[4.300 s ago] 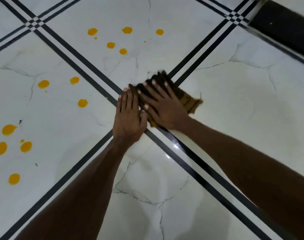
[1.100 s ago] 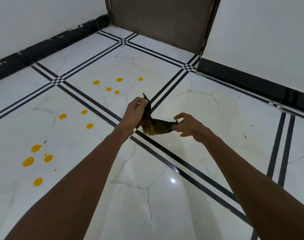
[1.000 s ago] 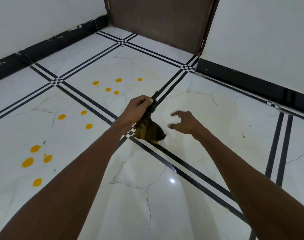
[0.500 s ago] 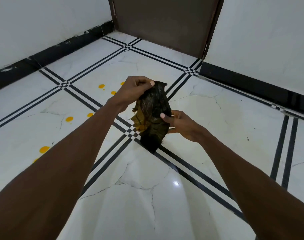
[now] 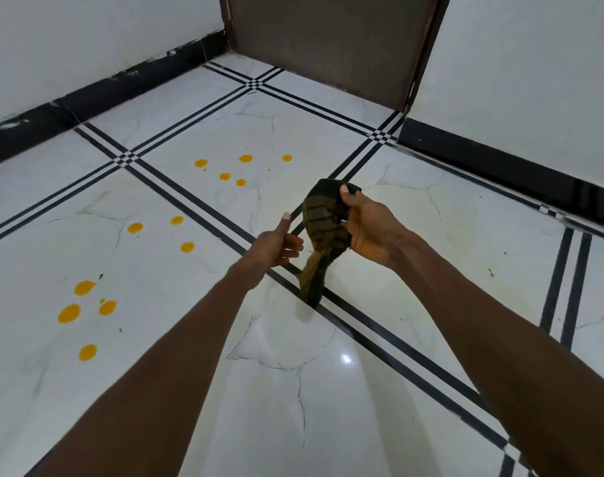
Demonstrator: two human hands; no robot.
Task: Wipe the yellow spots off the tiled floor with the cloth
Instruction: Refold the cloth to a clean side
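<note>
cloth: one dark cloth (image 5: pixel 324 225) with olive stripes, held up in the air at the centre of the frame; its lower tail hangs down toward the black tile lines, and i cannot tell if the tip touches the floor.
right hand: the right hand (image 5: pixel 369 228) grips the bunched upper part of the cloth, thumb on top and fingers closed around it.
left hand: the left hand (image 5: pixel 273 247) is just beside the cloth on its left side, fingers loosely curled and thumb raised; it holds nothing, and i cannot tell if the fingertips touch the fabric.
yellow spots: about twelve big yellow spots (image 5: pixel 69 313) on the tiled floor (image 5: pixel 293 390), in three groups. five in the upper centre, three in the middle left, four in the lower left. a few very small drops lie near them.
hands and arms: two hands, two bare forearms coming from the bottom of the frame.
change from half a second ago: then the left hand pinched the top of the cloth and the right hand held its middle; now the left hand has let go and only the right hand holds it. the cloth also sits lower and more to the right in the frame.
change in spots: more spots are in view now than half a second ago.
containers: i see no one in the frame.
surroundings: white walls with black skirting, a brown door (image 5: pixel 328 39) at the top centre.
</note>
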